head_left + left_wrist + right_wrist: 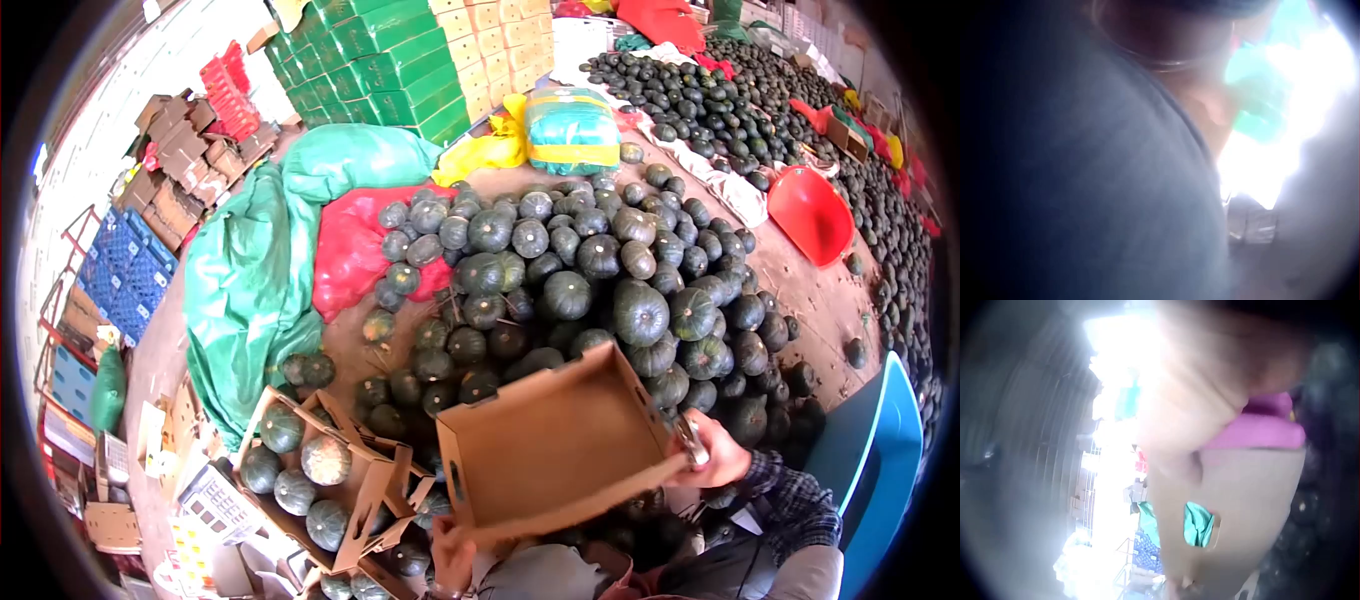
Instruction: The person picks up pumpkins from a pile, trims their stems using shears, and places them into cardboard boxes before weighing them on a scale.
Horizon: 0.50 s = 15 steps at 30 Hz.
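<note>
An empty shallow cardboard box [560,440] is held tilted in front of the body, above dark green pumpkins. My right hand [715,452] grips its right edge, thumb against the cardboard wall in the right wrist view. That hand also holds a shiny metal tool [692,442]; a pink part [1260,431] shows beneath the fingers, and I cannot tell its kind. At the near left corner of the box, my left hand [453,556] grips the edge. Mostly blurred grey cloth [1116,181] fills the left wrist view.
Left of the held box, an open carton [350,545] holds several pumpkins [325,460]. A large pumpkin heap [600,260] spreads ahead. Green sheeting [250,290] and a red sack [350,250] lie beyond. A blue bin [870,450] stands at right, a red scoop-shaped container [810,215] farther off.
</note>
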Available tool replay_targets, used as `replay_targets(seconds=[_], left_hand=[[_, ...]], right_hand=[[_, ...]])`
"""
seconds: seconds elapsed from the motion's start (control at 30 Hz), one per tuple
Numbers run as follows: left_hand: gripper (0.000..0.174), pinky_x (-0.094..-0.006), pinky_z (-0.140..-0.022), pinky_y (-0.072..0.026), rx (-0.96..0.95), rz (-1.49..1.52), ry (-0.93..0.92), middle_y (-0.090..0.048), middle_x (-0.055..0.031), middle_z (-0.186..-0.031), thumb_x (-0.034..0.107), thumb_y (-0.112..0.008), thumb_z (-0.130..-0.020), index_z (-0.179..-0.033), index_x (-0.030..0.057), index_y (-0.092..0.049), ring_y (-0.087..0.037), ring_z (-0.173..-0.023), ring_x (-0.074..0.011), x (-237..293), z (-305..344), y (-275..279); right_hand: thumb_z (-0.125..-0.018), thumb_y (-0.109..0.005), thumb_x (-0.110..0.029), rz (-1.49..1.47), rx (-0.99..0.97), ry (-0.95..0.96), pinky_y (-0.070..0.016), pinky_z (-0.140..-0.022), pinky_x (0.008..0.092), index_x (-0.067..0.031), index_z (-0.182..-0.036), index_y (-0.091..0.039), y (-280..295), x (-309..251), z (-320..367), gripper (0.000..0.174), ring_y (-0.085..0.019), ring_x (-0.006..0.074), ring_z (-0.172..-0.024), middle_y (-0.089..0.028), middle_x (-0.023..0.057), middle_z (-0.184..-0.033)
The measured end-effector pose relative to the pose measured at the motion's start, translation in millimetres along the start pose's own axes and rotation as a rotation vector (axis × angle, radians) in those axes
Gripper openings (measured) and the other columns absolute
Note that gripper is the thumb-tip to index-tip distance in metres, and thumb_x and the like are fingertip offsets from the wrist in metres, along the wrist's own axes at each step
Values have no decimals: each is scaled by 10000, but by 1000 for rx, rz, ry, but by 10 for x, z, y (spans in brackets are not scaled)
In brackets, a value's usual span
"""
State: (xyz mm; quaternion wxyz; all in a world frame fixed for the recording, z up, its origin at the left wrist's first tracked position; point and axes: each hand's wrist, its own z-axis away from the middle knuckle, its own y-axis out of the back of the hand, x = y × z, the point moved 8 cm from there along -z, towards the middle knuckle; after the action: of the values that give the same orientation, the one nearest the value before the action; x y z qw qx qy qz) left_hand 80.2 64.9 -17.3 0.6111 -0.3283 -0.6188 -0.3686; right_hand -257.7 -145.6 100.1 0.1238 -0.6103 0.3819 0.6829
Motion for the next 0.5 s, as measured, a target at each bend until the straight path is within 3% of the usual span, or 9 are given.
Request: replay_targets(seconds=[0.03, 0.07, 0.17, 0.23, 0.3, 0.33, 0.4, 0.47, 0.5], left_hand=[[303, -332, -844, -434, 142, 128, 206, -508, -46, -954, 210, -617, -928, -1151, 25, -527, -508, -873, -176, -95, -90, -48], [303, -332, -844, -434, 129, 132, 207, -508, -46, -954, 210, -617, -928, -1151, 25, -527, -508, -873, -176, -197, -190, -99], [309, -339, -906, -404, 212, -182, -4, -502, -80, -1084, 182, -629, -923, -1171, 25, -529, -498, -1011, -208, -293, -514, -136], [333, -336, -964, -395, 304, -198, -123, -513, -73, -1134, 97, -627, -892, -1204, 25, -536, -475, -1109, -208, -175, -458, -112], [174, -328, -971, -400, 143, -316, -38, -494, -93, -1139, 30, -653, -819, -987, 69, -672, -460, -1156, -236, -404, -476, -111], [150, -324, -955, -410, 122, -258, 27, -486, -97, -1153, 10, -634, -809, -932, 77, -689, -457, -1160, -242, -528, -480, -97], [152, -319, -939, -421, 114, -198, 96, -479, -102, -1166, -9, -615, -800, -877, 85, -706, -453, -1164, -248, -682, -509, -33], [292, -282, -739, -473, 31, -412, -20, -368, -75, -1246, -85, -575, -777, -915, 130, -718, -558, -858, -160, -644, -503, -51], [292, -282, -739, -473, 37, -413, -12, -368, -75, -1246, -85, -575, -777, -915, 130, -718, -558, -858, -160, -657, -483, -50]], right_hand=[[-722, -845, -134, 20, 202, -58, -476, -670, 274, -66, -1012, -482, -56, 177, -128, 470, -557, 66, -775, -557, -22, -793], [-707, -845, -123, -35, 221, -93, -463, -652, 275, -59, -1043, -481, -166, 472, -157, 499, -522, 82, -733, -539, -9, -789], [-695, -845, -144, 121, 327, -137, -467, -650, 294, -33, -1081, -473, -234, 586, -175, 547, -508, 108, -700, -540, 28, -785], [-676, -865, -225, 258, 391, -151, -502, -663, 322, -10, -1064, -474, -260, 510, -161, 591, -635, 202, -710, -626, 104, -801], [-647, -873, -229, 388, 339, -159, -512, -683, 341, 8, -1085, -481, -337, 494, -151, 634, -652, 274, -773, -622, 141, -837], [-619, -871, -236, 594, 366, -32, -508, -757, 420, 16, -1068, -495, -364, 287, -152, 638, -631, 335, -839, -603, 166, -924], [-567, -843, -235, 773, 180, 229, -463, -803, 428, 13, -1060, -510, -514, 15, -164, 645, -590, 330, -905, -581, 153, -975], [-560, -801, -247, 754, -192, 382, -447, -752, 407, 9, -1032, -528, -790, -19, -158, 602, -589, 304, -882, -590, 129, -958], [-589, -775, -240, 826, -345, 395, -446, -745, 402, 7, -1009, -532, -977, -29, -135, 544, -591, 290, -898, -594, 115, -948]])
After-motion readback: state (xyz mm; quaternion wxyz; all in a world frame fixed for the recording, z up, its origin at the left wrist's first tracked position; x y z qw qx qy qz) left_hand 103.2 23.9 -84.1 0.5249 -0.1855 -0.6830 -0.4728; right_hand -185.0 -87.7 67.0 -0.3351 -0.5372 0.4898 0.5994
